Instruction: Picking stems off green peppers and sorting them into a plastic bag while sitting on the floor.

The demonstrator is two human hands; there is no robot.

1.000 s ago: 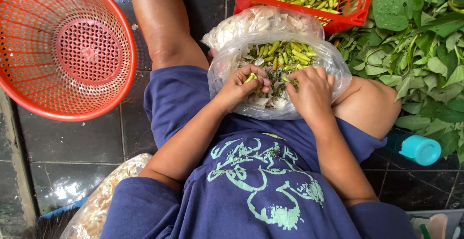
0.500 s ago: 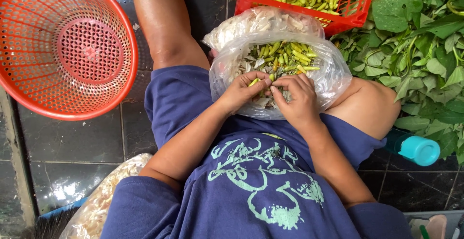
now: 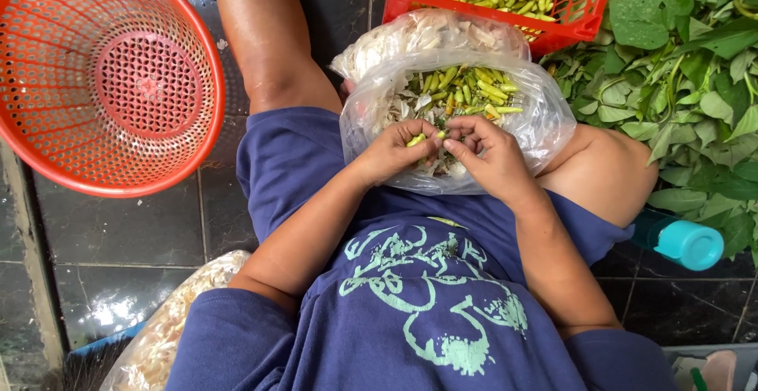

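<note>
Both hands sit over the clear plastic bag (image 3: 545, 126) in the person's lap. The left hand (image 3: 395, 150) has its fingers closed around a small green pod (image 3: 416, 140), pinched at the fingertips; the right hand (image 3: 493, 154) meets it from the other side, fingers curled onto the same pod, so the two grip it together just above the heap of pods and pale husks inside the bag.

What could go wrong? The bag is soft and only propped on the thigh, so a hard tug could tip it and spill pods onto the dark tiled floor (image 3: 118, 257). The pod is small and looks slick; a loose pinch could drop it among the husks. The red crate (image 3: 568, 12) of pods stands just behind the bag, close enough for the bag to be pushed against it.

Compared with a second ago, the hands have drawn together: then the right hand lay spread flat on the bag, now its fingertips meet the left hand's. The orange basket (image 3: 103, 83), the green leaves (image 3: 695, 83) and the teal-capped bottle (image 3: 687, 242) have stayed where they were.
</note>
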